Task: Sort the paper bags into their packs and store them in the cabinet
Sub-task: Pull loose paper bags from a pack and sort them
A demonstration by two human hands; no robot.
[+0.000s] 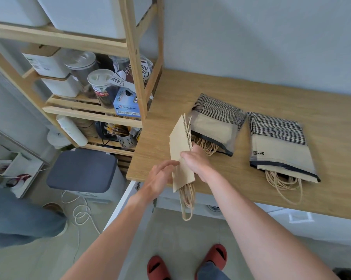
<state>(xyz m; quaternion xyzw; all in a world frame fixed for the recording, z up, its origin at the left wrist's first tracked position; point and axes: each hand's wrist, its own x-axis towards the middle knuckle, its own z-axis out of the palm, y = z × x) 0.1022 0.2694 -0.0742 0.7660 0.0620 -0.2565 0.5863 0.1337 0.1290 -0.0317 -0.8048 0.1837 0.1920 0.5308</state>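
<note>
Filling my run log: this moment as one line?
right hand: holds paper bag stack | left hand: open, touching stack | two packs: on table

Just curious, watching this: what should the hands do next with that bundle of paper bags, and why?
Probably slide the bundle of paper bags into the nearer pack on the table. The right hand grips the bundle, the left hand steadies it, and that pack's open mouth faces them.

I see a stack of matt brown paper bags (181, 150) with twisted paper-cord handles. The 2 packs (217, 122) (279, 146) look like thin, slightly glossy clear plastic printed with dark stripes. The counter (251, 93) is smooth, matt wood; the shelf frame (134, 57) is pale bare wood. The utensil holder (126, 139) is perforated metal.
</note>
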